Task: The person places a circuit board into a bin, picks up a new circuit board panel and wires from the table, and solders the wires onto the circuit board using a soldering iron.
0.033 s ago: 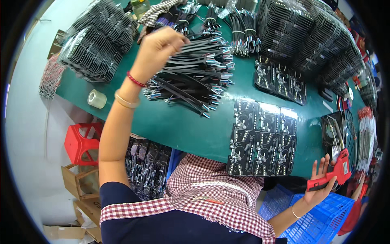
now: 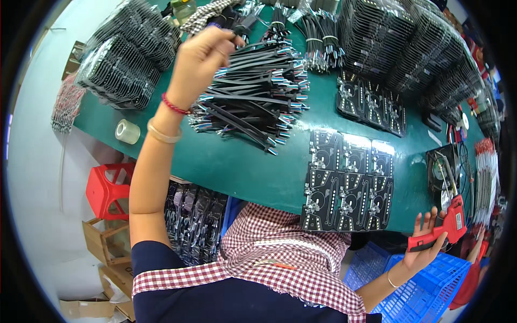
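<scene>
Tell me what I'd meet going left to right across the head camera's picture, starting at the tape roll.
Clear tape roll → pile of black cables → laid-out black circuit boards → right hand holding a red gun-shaped tool → pale bundle with red ends.

Left hand slightly farther left

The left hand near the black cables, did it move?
Yes: against the black cable pile, the left hand has shifted left and slightly up in the picture.
</scene>
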### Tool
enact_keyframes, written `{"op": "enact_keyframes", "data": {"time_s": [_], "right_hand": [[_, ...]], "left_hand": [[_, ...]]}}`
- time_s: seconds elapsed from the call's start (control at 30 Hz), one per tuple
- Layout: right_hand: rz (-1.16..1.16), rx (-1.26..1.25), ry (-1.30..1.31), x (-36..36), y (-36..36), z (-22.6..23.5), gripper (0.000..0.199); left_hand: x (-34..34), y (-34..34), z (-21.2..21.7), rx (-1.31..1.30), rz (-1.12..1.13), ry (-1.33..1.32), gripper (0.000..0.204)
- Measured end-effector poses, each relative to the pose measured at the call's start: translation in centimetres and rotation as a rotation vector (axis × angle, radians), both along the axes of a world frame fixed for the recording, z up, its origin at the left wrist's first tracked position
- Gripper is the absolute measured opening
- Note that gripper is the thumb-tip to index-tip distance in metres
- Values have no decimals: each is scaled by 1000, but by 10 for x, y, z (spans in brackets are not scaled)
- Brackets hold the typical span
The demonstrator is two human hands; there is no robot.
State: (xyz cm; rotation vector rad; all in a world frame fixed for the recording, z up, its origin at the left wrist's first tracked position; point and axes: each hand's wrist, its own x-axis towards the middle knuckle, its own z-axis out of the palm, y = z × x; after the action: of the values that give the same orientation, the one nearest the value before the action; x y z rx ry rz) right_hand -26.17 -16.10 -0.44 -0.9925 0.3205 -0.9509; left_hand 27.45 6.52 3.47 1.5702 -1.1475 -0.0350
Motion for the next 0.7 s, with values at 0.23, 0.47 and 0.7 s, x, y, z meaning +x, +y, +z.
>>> {"op": "enact_keyframes", "data": {"time_s": [0.23, 0.47, 0.7], "right_hand": [[-273, -58, 233, 26, 32, 13, 58], [-112, -204, 448, 45, 56, 21, 56], [-145, -28, 361, 78, 88, 7, 70]], "left_hand": [[-101, -15, 12, 475, -337, -497, 29], [-150, -12, -93, 486, -323, -267, 27], [-135, -25, -102, 397, -390, -504, 34]]}}
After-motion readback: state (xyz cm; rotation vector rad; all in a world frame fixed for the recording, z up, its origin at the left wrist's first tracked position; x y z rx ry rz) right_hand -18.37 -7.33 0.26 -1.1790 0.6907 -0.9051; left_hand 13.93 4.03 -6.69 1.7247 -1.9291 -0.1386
